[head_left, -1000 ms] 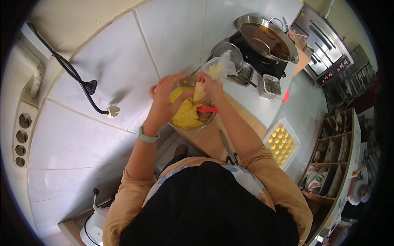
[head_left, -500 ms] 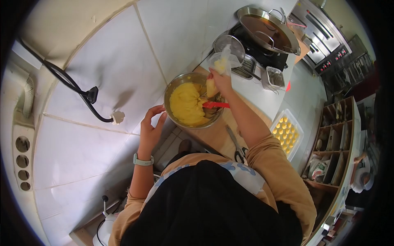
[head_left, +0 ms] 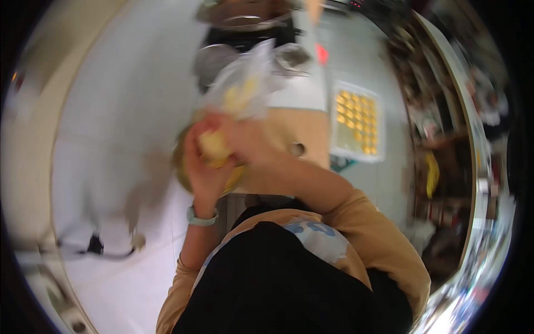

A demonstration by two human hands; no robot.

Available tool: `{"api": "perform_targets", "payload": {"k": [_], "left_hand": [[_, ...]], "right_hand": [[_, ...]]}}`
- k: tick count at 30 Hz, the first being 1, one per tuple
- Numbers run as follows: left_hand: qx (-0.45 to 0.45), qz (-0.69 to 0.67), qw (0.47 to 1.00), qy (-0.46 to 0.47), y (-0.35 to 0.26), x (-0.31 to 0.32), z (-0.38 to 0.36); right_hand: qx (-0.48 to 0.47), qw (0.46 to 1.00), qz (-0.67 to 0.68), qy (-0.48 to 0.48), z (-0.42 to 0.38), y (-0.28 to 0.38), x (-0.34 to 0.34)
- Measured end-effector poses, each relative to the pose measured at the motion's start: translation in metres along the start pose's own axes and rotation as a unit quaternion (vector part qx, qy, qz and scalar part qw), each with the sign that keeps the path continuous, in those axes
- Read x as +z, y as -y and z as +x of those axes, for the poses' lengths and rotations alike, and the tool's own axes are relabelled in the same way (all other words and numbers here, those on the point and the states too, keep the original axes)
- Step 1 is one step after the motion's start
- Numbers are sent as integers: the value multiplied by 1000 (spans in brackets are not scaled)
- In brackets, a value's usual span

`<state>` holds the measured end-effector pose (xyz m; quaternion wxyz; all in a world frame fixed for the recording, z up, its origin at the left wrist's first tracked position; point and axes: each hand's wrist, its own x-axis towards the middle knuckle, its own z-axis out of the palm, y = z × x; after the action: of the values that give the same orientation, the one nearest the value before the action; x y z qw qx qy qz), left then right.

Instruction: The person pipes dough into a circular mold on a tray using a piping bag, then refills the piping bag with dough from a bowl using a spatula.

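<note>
The view is blurred by motion. My right hand [head_left: 242, 136] is closed round a clear piping bag [head_left: 245, 83] with yellow filling, its loose top spreading up and to the right. Fingers of my left hand [head_left: 203, 167] wrap round the bag's lower, filled part, just left of my right hand. Beneath both hands is the metal bowl [head_left: 182, 167], mostly hidden by them, with some yellow mixture showing at its lower right.
A white tray [head_left: 380, 128] with several rows of yellow pieces stands at the right. Beyond my hands are a large pan [head_left: 245, 19] on a black stove and a small metal tin [head_left: 292, 57]. Wooden shelves [head_left: 459, 117] line the far right.
The view has turned towards the right. My left hand has left the bowl's rim and taken hold of the bag, which my right hand still holds.
</note>
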<state>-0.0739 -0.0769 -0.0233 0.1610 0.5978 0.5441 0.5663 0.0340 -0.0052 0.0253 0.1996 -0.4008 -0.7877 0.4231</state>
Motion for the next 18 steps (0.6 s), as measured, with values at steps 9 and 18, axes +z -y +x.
{"api": "perform_targets", "payload": {"k": [9, 18], "left_hand": [[-53, 20, 956, 289, -56, 91, 9], [-48, 87, 947, 305, -21, 235, -70]], "right_hand": [[-89, 853, 470, -208, -97, -68, -66], [57, 580, 605, -542, -281, -283, -182]]}}
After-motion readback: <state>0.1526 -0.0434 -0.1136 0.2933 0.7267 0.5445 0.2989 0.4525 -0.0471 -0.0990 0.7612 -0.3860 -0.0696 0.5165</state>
